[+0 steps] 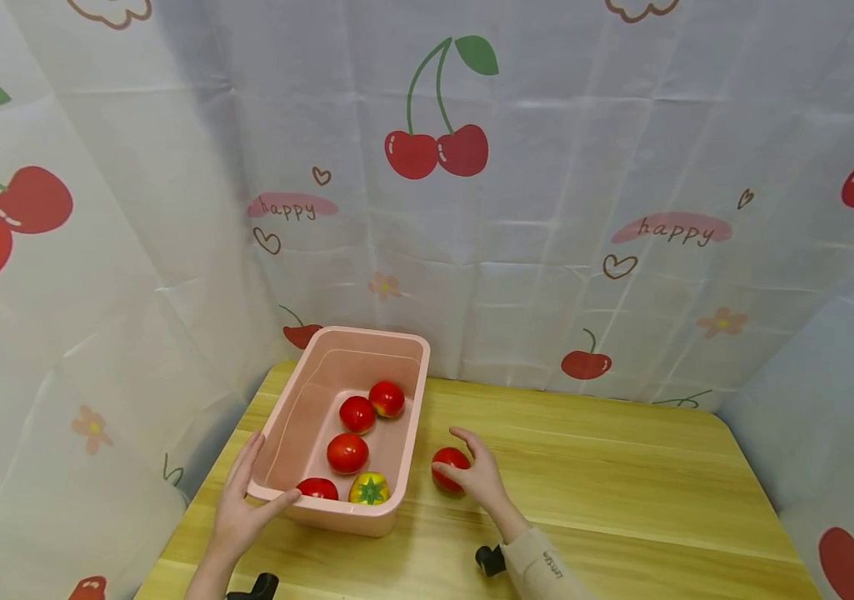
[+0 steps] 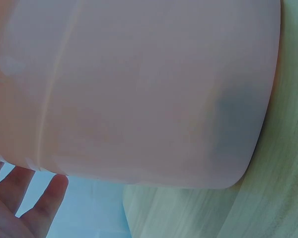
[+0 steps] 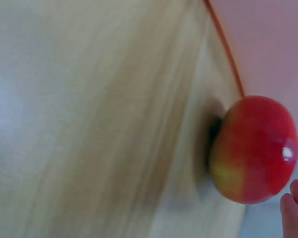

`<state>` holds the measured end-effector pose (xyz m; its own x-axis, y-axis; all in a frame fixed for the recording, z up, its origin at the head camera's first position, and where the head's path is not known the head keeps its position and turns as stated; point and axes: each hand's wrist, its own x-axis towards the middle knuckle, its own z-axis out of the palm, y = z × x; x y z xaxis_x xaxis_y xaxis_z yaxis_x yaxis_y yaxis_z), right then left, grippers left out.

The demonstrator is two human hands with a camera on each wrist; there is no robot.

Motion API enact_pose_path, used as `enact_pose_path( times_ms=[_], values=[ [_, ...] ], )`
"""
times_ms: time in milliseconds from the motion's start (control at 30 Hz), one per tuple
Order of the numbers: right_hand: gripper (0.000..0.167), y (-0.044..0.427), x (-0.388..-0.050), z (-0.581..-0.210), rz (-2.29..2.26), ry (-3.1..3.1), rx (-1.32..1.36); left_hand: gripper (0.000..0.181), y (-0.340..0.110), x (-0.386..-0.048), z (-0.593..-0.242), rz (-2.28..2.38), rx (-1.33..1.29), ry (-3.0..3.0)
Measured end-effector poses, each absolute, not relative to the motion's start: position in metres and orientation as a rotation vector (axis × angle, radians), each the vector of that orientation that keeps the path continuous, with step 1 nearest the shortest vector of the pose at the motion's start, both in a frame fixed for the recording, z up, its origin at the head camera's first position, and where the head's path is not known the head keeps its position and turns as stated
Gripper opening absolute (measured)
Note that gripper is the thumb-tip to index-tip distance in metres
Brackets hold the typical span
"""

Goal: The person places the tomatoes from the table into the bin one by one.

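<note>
A pink plastic bin (image 1: 340, 523) stands on the left of the table with several red tomatoes (image 1: 347, 453) and a yellow one with a green star-shaped calyx (image 1: 370, 489) inside. My left hand (image 1: 237, 518) holds its near left corner, thumb along the front rim and fingers against the left side. In the left wrist view, fingertips (image 2: 59, 184) touch the bin's edge. To the right of the bin, another red tomato (image 1: 451, 471) rests on the table. My right hand (image 1: 481, 477) is around it, thumb and fingers spread apart. Fingertips (image 3: 294, 208) appear beside this tomato (image 3: 256, 148), apart from it.
The wooden table (image 1: 621, 475) extends to the right. A white curtain (image 1: 531, 292) printed with cherries hangs behind the table and at both sides. Black devices (image 1: 490, 560) sit at both wrists. The bin's far end stands close to the back curtain.
</note>
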<state>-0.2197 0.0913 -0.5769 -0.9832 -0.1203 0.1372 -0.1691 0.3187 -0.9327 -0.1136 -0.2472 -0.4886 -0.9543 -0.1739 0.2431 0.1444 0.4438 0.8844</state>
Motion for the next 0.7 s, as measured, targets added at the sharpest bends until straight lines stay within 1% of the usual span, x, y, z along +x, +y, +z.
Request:
enact_pose_path(
  times_ms=[400,700],
  values=[
    [0.065,0.089,-0.219,-0.596,1.704,-2.569,0.216,0.091,-0.249,-0.115,-0.491,-1.52,0.028,-2.407],
    [0.066,0.088,-0.218,-0.603,1.707,-2.585,0.166,0.096,-0.263,-0.125,-0.523,-1.498,0.033,-2.406]
  ],
)
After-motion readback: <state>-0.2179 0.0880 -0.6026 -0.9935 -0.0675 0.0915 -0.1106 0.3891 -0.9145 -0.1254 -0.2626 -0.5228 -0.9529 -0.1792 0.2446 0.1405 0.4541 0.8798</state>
